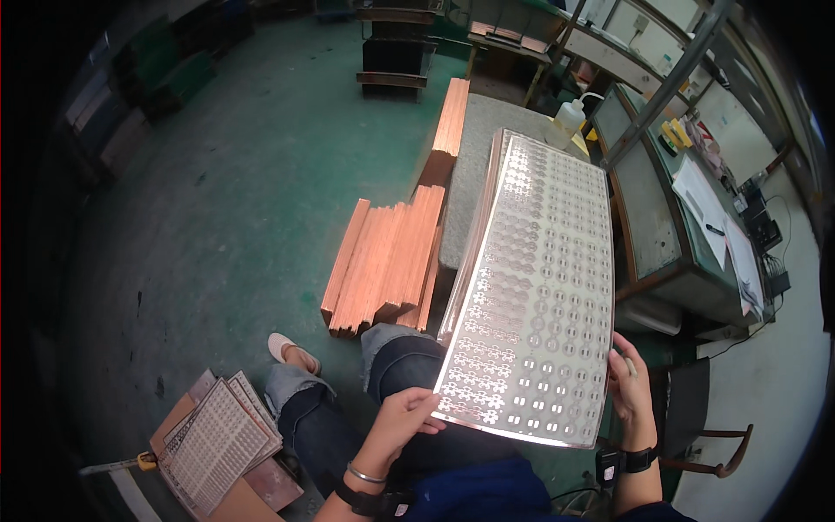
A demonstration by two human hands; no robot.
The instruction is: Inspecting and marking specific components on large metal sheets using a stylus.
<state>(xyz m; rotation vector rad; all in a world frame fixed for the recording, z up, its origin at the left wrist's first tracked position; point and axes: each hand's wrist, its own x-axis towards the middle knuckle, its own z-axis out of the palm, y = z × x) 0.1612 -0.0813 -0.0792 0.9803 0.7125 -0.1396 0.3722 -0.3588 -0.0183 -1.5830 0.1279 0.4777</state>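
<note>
A large panel (557, 287) with rows of shiny metal patterns, like an unsplit circuit board sheet, slants from the grey table (483, 139) toward my lap. My left hand (407, 422) pinches its near left corner, with thumb on the top face. At the near right edge, my right hand (630, 383) is closed round the rim, its fingers partly behind the panel. Edges of more sheets (489, 204) show beneath the panel's left side; how many lie there is hidden.
Copper-coloured boards (383, 261) stand on edge left of the table. Patterned panels and cardboard (217, 444) lie by my left foot. A white squeeze bottle (570, 117) stands behind the panel. To the right are a desk (665, 235) with papers and a wooden-armed chair (726, 452).
</note>
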